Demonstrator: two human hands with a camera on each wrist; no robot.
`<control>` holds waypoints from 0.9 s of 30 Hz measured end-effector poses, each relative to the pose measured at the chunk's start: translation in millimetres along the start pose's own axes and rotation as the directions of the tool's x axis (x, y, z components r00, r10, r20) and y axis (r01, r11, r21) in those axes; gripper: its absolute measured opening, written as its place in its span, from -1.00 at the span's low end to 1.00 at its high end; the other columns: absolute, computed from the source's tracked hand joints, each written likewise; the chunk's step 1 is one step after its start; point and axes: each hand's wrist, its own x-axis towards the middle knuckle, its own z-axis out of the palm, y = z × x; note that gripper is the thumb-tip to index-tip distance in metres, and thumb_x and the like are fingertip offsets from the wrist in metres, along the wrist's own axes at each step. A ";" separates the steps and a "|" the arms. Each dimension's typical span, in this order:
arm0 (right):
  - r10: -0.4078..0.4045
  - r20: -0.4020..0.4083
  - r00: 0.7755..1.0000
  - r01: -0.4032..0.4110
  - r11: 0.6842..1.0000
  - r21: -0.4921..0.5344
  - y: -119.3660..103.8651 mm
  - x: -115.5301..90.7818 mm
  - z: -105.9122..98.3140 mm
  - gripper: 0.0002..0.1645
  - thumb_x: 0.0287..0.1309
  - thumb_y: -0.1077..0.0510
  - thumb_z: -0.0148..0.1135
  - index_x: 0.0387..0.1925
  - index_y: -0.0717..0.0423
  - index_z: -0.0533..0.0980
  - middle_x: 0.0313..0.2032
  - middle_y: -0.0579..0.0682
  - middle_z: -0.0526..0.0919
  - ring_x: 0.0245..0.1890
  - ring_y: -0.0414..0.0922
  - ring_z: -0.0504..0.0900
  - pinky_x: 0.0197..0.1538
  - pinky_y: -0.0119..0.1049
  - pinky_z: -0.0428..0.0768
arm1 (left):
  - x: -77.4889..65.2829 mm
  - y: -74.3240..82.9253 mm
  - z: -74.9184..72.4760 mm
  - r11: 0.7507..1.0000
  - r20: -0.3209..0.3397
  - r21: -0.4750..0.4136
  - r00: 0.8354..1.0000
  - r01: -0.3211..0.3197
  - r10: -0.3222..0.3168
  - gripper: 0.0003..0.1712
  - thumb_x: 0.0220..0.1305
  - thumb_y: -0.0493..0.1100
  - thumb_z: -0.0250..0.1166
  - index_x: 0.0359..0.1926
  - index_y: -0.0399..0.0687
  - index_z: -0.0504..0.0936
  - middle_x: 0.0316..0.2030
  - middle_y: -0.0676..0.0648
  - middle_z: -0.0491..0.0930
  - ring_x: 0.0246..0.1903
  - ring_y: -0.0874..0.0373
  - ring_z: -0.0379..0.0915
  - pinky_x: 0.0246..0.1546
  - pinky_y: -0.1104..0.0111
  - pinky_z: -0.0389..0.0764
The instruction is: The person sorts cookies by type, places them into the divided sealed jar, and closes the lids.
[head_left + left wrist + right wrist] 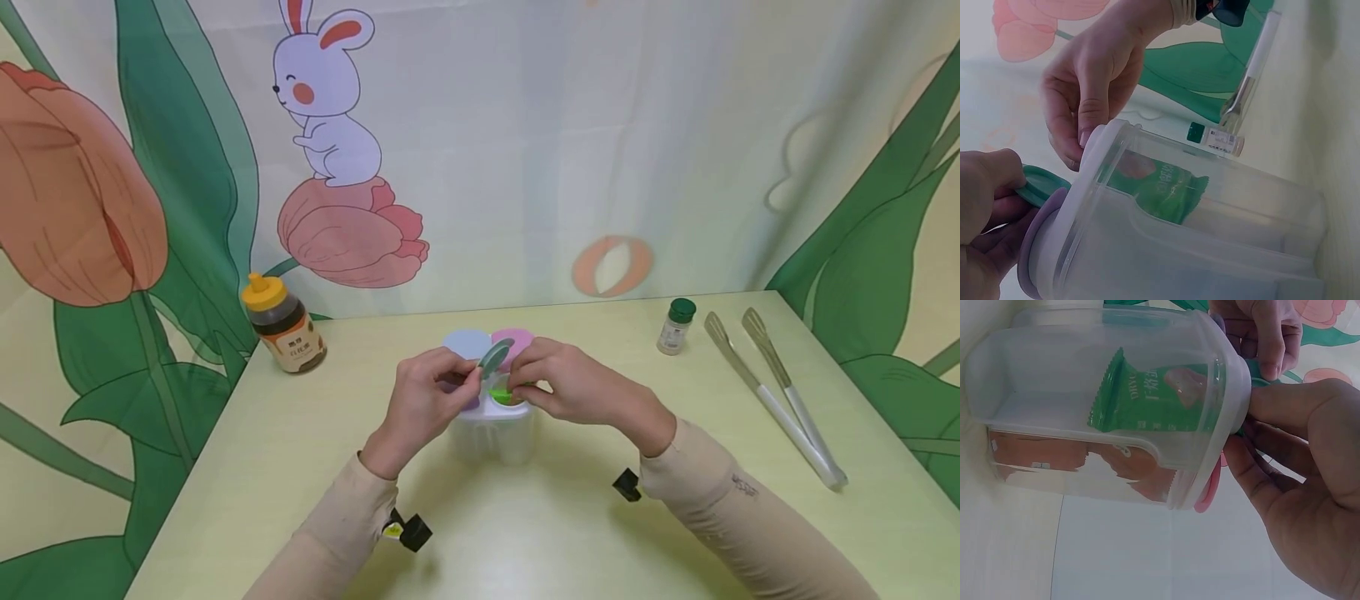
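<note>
A clear lidded storage box (pixel 491 437) with a white top stands at the middle of the table. My left hand (pixel 423 387) pinches a round green lid (pixel 495 357), held tilted just above the box's near opening. At that opening, thumb and fingers of my right hand (pixel 573 383) pinch the top end of a green snack packet (pixel 1154 394). Most of this packet hangs inside the near right compartment, seen through the clear wall; its upper end is hidden by the white rim and my fingers. A purple lid (pixel 1038 244) sits on the neighbouring opening.
Blue (pixel 468 342) and pink (pixel 517 343) lids cover the far openings. Brown packaging (pixel 1041 453) fills another compartment. A yellow-capped bottle (pixel 288 333) stands at the back left. To the right are a green-capped shaker jar (pixel 677 327) and metal tongs (pixel 776 400); a printed curtain (pixel 487 167) hangs behind.
</note>
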 end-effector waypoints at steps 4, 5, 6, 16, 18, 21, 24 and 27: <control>-0.007 0.019 1.000 0.007 1.000 0.006 0.8 -0.9 0.2 -0.92 0.16 0.24 0.34 -0.30 0.11 0.70 -0.24 -0.08 0.66 -0.17 -0.16 0.55 -0.08 -0.31 0.62 | -0.5 -0.6 0.2 1.000 0.000 -0.006 1.000 -0.001 0.001 -0.95 0.13 -0.36 0.38 -0.42 -0.32 0.70 -0.49 -0.10 0.66 -0.50 0.20 0.65 -0.44 0.53 0.68; -0.013 0.025 1.000 0.012 1.000 0.010 1.1 -1.2 0.2 -0.92 0.18 0.24 0.32 -0.29 0.12 0.70 -0.23 -0.07 0.65 -0.17 -0.15 0.53 -0.08 -0.31 0.61 | -0.6 -0.9 0.4 1.000 0.000 -0.006 1.000 -0.003 0.003 -0.94 0.14 -0.36 0.37 -0.42 -0.31 0.70 -0.49 -0.10 0.66 -0.50 0.20 0.65 -0.44 0.53 0.68; -0.017 0.031 0.999 0.017 1.000 0.014 1.3 -1.5 0.3 -0.91 0.19 0.24 0.31 -0.29 0.13 0.70 -0.23 -0.06 0.64 -0.18 -0.15 0.52 -0.09 -0.31 0.60 | -0.7 -0.9 0.4 1.000 -0.001 -0.007 1.000 -0.004 0.004 -0.95 0.13 -0.36 0.38 -0.42 -0.31 0.70 -0.49 -0.09 0.66 -0.49 0.20 0.65 -0.44 0.53 0.68; 0.047 -0.060 0.997 -0.040 0.993 0.113 6.6 -12.9 9.8 -0.83 0.14 0.06 0.39 -0.27 0.05 0.68 -0.13 -0.11 0.62 -0.07 -0.18 0.50 -0.04 -0.30 0.60 | -2.6 -3.0 2.7 0.998 -0.005 -0.006 0.998 -0.064 0.063 -0.98 0.09 -0.39 0.39 -0.41 -0.29 0.72 -0.49 -0.09 0.66 -0.47 0.16 0.68 -0.42 0.48 0.71; 0.057 -0.101 0.993 -0.044 0.992 0.119 6.7 -15.7 12.6 -0.77 0.09 0.04 0.43 -0.24 0.05 0.67 -0.10 -0.11 0.63 -0.03 -0.17 0.52 -0.02 -0.29 0.61 | -2.5 -2.5 2.6 0.997 -0.006 -0.002 0.997 -0.079 0.079 -0.97 0.08 -0.40 0.39 -0.40 -0.28 0.72 -0.48 -0.09 0.67 -0.47 0.16 0.68 -0.42 0.48 0.71; 0.074 -0.171 0.982 -0.051 0.990 0.134 6.7 -19.9 16.8 -0.70 0.03 0.06 0.47 -0.19 0.07 0.67 -0.09 -0.12 0.65 -0.02 -0.17 0.53 -0.04 -0.30 0.62 | -2.4 -2.0 2.7 0.995 -0.005 0.001 0.995 -0.095 0.095 -0.92 0.04 -0.43 0.39 -0.39 -0.25 0.73 -0.48 -0.09 0.67 -0.47 0.17 0.67 -0.41 0.51 0.70; 0.096 -0.228 0.969 -0.060 0.986 0.157 6.2 -23.4 19.9 -0.66 0.00 0.11 0.49 -0.15 0.09 0.66 -0.09 -0.11 0.67 -0.03 -0.16 0.56 -0.06 -0.29 0.64 | -2.8 -2.0 3.0 0.995 0.003 -0.008 0.995 -0.096 0.096 -0.92 0.05 -0.42 0.38 -0.38 -0.25 0.73 -0.48 -0.08 0.67 -0.46 0.19 0.67 -0.37 0.55 0.68; 0.118 -0.259 0.959 -0.076 0.983 0.165 5.1 -27.0 22.8 -0.63 -0.03 0.12 0.51 -0.14 0.11 0.65 -0.09 -0.09 0.68 -0.03 -0.13 0.58 -0.06 -0.26 0.66 | -3.0 -2.0 2.7 0.996 0.026 -0.029 0.996 -0.086 0.087 -0.93 0.07 -0.42 0.38 -0.38 -0.26 0.73 -0.47 -0.08 0.66 -0.44 0.19 0.68 -0.35 0.57 0.68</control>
